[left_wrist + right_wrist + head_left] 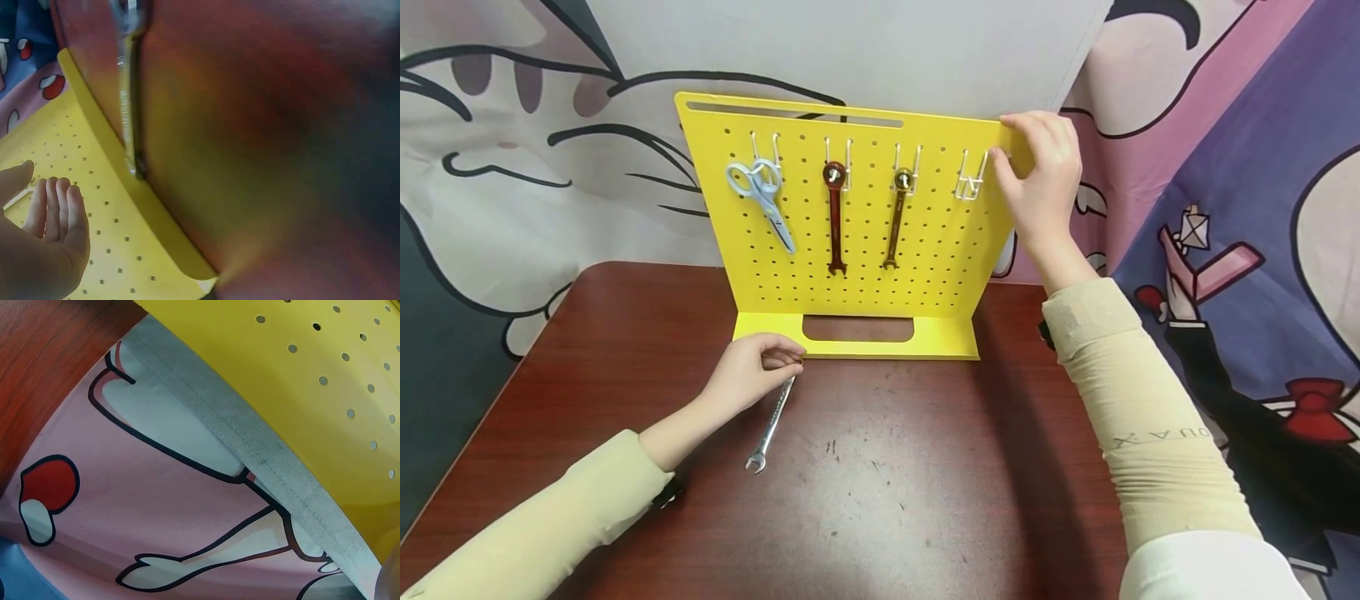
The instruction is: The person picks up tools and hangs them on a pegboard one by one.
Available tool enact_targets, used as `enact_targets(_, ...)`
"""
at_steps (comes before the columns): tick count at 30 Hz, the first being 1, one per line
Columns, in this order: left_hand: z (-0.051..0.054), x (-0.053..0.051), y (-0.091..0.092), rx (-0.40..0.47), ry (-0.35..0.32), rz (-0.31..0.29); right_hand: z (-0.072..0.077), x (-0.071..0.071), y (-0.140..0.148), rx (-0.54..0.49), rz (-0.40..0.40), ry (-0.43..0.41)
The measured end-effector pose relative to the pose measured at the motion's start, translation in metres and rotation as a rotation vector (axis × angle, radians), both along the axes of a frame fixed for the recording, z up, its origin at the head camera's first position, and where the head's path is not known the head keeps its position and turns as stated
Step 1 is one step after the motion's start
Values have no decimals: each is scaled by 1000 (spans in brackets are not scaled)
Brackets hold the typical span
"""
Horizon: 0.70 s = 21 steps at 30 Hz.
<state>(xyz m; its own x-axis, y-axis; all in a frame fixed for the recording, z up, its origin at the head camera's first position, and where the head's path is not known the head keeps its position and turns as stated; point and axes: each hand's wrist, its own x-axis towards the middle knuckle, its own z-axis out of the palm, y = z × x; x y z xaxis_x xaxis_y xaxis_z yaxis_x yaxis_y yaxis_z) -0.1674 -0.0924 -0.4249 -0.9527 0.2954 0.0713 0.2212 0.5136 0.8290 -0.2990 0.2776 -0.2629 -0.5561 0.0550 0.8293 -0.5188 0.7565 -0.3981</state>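
A silver combination wrench lies on the table in front of the pegboard, its open end toward me. My left hand is over its far end and hides that end in the head view. In the left wrist view, the loosely bent fingers of the left hand appear apart from the wrench. My right hand grips the yellow pegboard at its upper right corner, thumb on the front near a bare white hook. Only a sliver of the right hand shows in the right wrist view.
Light blue scissors, a dark red wrench and a brownish-gold wrench hang from white hooks on the pegboard. It stands near the back of the reddish-brown table. Cartoon-printed cloth hangs behind and at the right.
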Motion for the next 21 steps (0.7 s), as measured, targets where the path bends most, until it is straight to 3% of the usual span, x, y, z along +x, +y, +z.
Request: enact_targets(21,-30,16,-29,-129,-39,-79,-1,-2,1,6,-15,-19)
